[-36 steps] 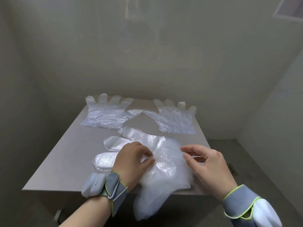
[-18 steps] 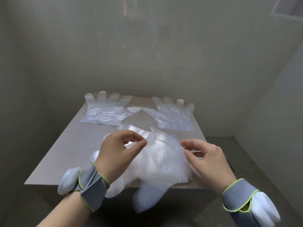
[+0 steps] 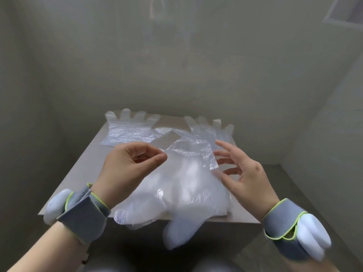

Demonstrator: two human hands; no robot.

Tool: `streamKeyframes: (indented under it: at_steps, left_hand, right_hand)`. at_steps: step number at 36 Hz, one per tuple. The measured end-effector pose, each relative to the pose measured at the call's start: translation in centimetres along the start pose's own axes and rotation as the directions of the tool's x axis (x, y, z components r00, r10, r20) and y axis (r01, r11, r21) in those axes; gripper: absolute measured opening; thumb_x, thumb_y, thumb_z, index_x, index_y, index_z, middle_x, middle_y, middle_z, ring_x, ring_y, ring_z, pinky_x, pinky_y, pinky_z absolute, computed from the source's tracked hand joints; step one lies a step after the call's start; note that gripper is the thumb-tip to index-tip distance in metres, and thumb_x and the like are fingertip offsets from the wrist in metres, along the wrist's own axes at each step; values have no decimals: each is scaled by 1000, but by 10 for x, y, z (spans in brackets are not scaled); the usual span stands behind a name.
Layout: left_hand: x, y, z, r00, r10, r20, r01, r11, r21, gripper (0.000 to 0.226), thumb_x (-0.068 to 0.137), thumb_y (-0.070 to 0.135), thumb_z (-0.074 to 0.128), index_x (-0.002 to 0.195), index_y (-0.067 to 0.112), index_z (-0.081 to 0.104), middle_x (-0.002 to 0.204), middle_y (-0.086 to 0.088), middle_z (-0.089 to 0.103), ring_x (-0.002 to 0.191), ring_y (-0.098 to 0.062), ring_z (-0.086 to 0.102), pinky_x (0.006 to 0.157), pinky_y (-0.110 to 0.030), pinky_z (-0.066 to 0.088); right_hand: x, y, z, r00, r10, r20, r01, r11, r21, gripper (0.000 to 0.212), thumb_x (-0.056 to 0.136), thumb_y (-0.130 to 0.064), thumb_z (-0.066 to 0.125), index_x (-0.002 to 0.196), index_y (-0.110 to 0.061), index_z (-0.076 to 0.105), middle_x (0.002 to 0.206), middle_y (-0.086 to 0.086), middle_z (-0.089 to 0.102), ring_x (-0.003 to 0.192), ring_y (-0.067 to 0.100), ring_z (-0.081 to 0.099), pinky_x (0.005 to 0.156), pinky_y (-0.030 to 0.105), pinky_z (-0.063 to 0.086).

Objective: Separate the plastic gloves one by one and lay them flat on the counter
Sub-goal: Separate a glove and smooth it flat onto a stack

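The left hand (image 3: 129, 169) pinches a corner of a clear plastic glove (image 3: 192, 154) between thumb and forefinger, holding it raised above the glove pile (image 3: 186, 195). The right hand (image 3: 243, 175) is at the raised glove's right edge with its fingers spread. The pile sits at the near edge of the counter (image 3: 82, 183), and several glove fingers hang over it. Two gloves lie flat along the far edge: the far-left glove (image 3: 129, 130) and the far-right glove (image 3: 214, 130). A grey band wraps each wrist.

Head view, wide-angle: faces forward and down over the counter (image 3: 82, 173) from its near edge. Left hand (image 3: 125, 169), right hand (image 3: 245, 179) and glove pile (image 3: 188, 189) close below; wall (image 3: 176, 55) beyond.
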State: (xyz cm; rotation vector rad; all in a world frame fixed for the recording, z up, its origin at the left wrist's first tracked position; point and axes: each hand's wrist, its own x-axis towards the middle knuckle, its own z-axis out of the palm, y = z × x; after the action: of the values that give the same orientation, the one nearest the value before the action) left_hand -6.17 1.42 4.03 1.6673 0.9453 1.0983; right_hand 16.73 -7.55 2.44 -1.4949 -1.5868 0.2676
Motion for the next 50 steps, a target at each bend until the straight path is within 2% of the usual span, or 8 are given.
streamKeyframes:
  at_steps: [5,9,13,23,37,41,46,50]
  left_hand:
    - [-1,4,-6,999,-34,39,34,999,-5,3,75,13,76,76,11,74,76,-4,74,68,-6,66,68,-14,52]
    - [-3,7,-12,998,-36,58,36,999,-3,4,75,11,75,78,8,74,78,-7,74,67,-6,65,68,-15,53]
    - [-3,7,-18,997,-33,74,31,999,18,3,76,9,75,78,7,73,80,-9,73,69,-7,65,67,-16,51]
    - [5,5,-46,1000,4,-6,-3,996,89,10,85,22,66,91,22,73,88,8,75,87,-6,68,82,-23,52]
    - [1,30,-77,987,163,-7,-162,984,75,31,76,45,63,88,19,74,84,5,74,82,-9,69,78,-18,53]
    - [5,27,-79,990,140,-3,-139,986,89,27,72,41,65,89,20,74,85,4,75,83,-12,69,80,-23,54]
    - [19,25,-70,991,110,77,-116,989,88,16,81,21,71,96,17,72,91,2,74,88,-14,69,83,-22,54]
    - [34,24,-60,987,96,128,-105,993,62,21,83,18,69,104,14,69,100,3,73,91,-10,68,81,-16,53]
  right_hand:
    - [22,-12,-1,967,-253,-15,252,966,-59,53,81,-19,56,132,-26,49,128,-4,55,107,8,57,75,18,53]
    - [38,-18,2,934,-358,-17,355,931,-85,28,85,-17,65,113,-17,68,122,3,59,107,12,58,74,28,55]
    - [47,-24,6,923,-384,-35,377,917,-130,17,87,-24,59,88,-17,75,110,-2,66,96,14,62,76,34,53]
    - [60,-60,5,929,-367,48,366,892,-264,14,88,-24,59,81,-16,70,70,-8,66,65,9,61,67,29,52]
    - [103,-112,3,897,-426,116,425,762,-489,28,84,-42,48,80,-26,70,63,-20,49,50,-6,40,59,26,46]
    - [100,-114,4,908,-389,159,419,855,-306,13,87,-22,62,85,-16,74,52,-33,51,51,-11,56,60,4,37]
    - [97,-113,8,915,-375,147,383,923,-30,20,85,-16,56,91,-11,75,82,-2,73,76,12,68,72,18,51]
    - [98,-113,4,918,-360,166,354,933,66,19,87,4,58,92,-6,74,91,2,74,87,12,70,83,26,54]
